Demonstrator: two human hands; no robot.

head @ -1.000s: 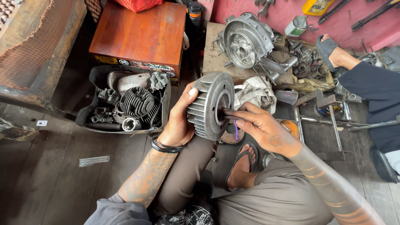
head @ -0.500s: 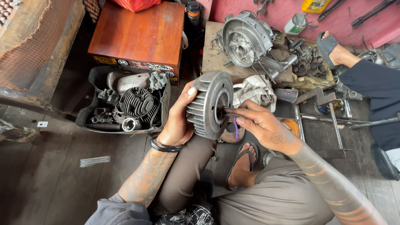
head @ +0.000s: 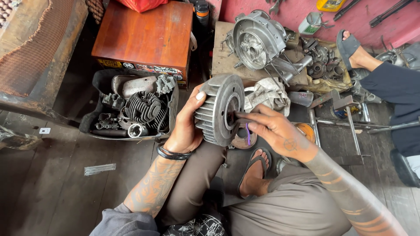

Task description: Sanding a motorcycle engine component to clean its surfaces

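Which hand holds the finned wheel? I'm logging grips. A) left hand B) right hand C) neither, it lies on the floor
A: the left hand wraps the finned wheel at its rim, while the right hand only reaches into its centre.

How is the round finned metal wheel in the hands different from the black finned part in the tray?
The finned wheel is pale grey; the black finned cylinder is dark. The wheel is held up on edge by the left hand, with the right hand at its centre; the cylinder lies untouched among parts in the black tray. Both are ribbed metal.
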